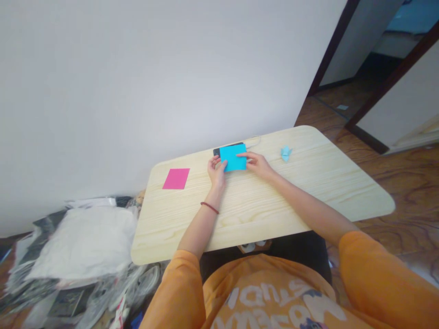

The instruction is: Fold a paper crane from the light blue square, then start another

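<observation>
A flat blue sheet of paper [233, 158] is held up between my two hands near the back of the light wooden table. My left hand [217, 172] grips its left edge, the thumb on the front face. At the right edge, my right hand [258, 164] pinches the sheet with a finger lying across its front. Behind the paper, a black device [216, 151] is partly hidden. A pink square sheet [176, 178] lies flat on the left of the table, and a small folded light-blue paper piece [286, 153] sits on the right.
The table [254, 201] has rounded corners and stands by a white wall [154, 77]. A thin white cable [255, 142] runs from the device. A white pillow-like bundle [85, 237] and plastic bags lie at the lower left. A doorway is at the upper right.
</observation>
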Tool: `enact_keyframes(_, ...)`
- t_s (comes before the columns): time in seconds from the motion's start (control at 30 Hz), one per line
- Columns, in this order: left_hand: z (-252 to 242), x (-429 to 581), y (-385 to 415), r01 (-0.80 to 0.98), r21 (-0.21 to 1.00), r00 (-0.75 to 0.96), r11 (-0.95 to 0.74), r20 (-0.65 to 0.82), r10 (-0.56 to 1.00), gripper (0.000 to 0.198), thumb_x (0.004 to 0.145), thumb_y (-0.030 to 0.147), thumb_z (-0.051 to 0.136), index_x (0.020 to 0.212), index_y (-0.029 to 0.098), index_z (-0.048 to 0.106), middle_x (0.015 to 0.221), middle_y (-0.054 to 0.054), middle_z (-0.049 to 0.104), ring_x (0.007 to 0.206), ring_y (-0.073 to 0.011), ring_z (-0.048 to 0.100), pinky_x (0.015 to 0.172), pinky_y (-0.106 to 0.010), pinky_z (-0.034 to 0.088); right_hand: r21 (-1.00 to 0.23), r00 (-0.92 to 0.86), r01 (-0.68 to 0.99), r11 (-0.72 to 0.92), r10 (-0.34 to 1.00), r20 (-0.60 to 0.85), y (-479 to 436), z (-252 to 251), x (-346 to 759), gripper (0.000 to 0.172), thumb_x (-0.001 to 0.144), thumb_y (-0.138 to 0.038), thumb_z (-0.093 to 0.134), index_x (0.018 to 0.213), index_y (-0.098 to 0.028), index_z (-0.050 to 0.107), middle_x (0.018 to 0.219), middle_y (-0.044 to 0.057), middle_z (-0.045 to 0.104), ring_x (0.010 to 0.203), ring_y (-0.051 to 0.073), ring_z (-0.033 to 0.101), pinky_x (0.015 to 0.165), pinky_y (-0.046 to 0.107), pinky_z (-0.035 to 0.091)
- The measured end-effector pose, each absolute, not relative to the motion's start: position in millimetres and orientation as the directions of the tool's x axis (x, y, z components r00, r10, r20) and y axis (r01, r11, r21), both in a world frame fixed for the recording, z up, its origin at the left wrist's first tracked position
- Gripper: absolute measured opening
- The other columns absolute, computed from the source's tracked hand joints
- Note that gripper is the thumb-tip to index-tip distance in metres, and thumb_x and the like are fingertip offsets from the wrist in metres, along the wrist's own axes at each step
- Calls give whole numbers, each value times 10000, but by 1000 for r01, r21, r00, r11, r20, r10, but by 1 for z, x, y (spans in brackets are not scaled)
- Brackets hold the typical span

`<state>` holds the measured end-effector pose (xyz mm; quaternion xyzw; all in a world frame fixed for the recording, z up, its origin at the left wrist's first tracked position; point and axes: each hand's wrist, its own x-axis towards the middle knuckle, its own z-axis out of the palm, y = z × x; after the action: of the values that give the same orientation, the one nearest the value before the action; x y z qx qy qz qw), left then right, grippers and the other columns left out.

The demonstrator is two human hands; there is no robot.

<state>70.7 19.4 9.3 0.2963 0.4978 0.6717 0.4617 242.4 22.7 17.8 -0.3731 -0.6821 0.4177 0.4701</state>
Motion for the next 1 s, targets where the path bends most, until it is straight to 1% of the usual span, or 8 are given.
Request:
enact_keyframes(0.23, 16, 63, 11, -449, 893, -251, -42, -80, 965, 539, 494, 162, 767, 988, 201, 555, 956, -35, 626, 828, -160, 615, 742, -292, 485, -929, -294, 98, 357, 902, 315, 21, 22, 243, 433, 688, -153, 532, 1093, -223, 667, 1162, 61, 605, 1027, 209, 577, 754, 291, 502)
enact_keyframes(0.43, 26, 61, -3, -484, 872, -53, 77, -117, 992, 441, 499, 140, 745, 910, 184, 593, 907, -18, 664, 845, -158, 614, 808, -303, 477, -974, -264, -18, 227, 938, 223, 19, 24, 241, 317, 660, -212, 630, 972, -222, 687, 984, 26, 661, 895, 182, 606, 758, 303, 488)
enact_keyframes(0.5, 28, 61, -6, -474, 874, 12, 108, -117, 993, 414, 512, 155, 740, 901, 174, 602, 925, -30, 675, 873, -178, 618, 828, -326, 477, -975, -258, -51, 217, 940, 223, 18, 25, 242, 278, 624, -212, 674, 900, -221, 702, 980, 22, 658, 928, 190, 602, 781, 310, 483)
enact_keyframes(0.6, 30, 60, -7, -456, 881, 44, 122, -115, 992, 406, 520, 164, 732, 907, 173, 608, 926, -30, 681, 888, -188, 617, 841, -337, 473, -979, -288, -69, 194, 935, 206, 17, 25, 242, 244, 568, -221, 731, 811, -213, 714, 988, 25, 651, 968, 208, 592, 792, 320, 484)
enact_keyframes(0.67, 30, 59, -6, -445, 888, 40, 117, -111, 993, 402, 522, 157, 724, 907, 178, 613, 915, -20, 677, 878, -176, 612, 833, -318, 469, -985, -315, -75, 154, 934, 170, 16, 24, 243, 268, 538, -232, 766, 801, -209, 718, 955, 20, 660, 934, 201, 601, 800, 321, 480)
enact_keyframes(0.77, 27, 59, -6, -415, 904, 34, 102, -97, 995, 421, 526, 147, 717, 931, 192, 613, 962, -16, 667, 894, -164, 605, 835, -298, 462, -992, -295, -112, 58, 951, 89, 17, 25, 242, 247, 546, -296, 791, 760, -200, 711, 828, 3, 677, 808, 164, 613, 779, 310, 477)
enact_keyframes(0.9, 23, 59, -6, -311, 950, 81, 34, -9, 997, 545, 523, 141, 720, 1050, 212, 603, 1095, -48, 643, 919, -174, 606, 811, -289, 467, -962, -213, -263, -77, 977, -20, 20, 26, 241, 281, 567, -407, 785, 711, -189, 681, 758, 3, 675, 728, 142, 610, 725, 297, 494)
enact_keyframes(1.0, 21, 61, -7, -227, 973, 136, -33, 66, 988, 614, 522, 158, 741, 1116, 223, 601, 1190, -69, 614, 933, -190, 608, 781, -287, 477, -932, -168, -348, -106, 985, -49, 22, 27, 241, 328, 552, -445, 787, 689, -181, 648, 731, 7, 658, 725, 142, 600, 706, 295, 505)
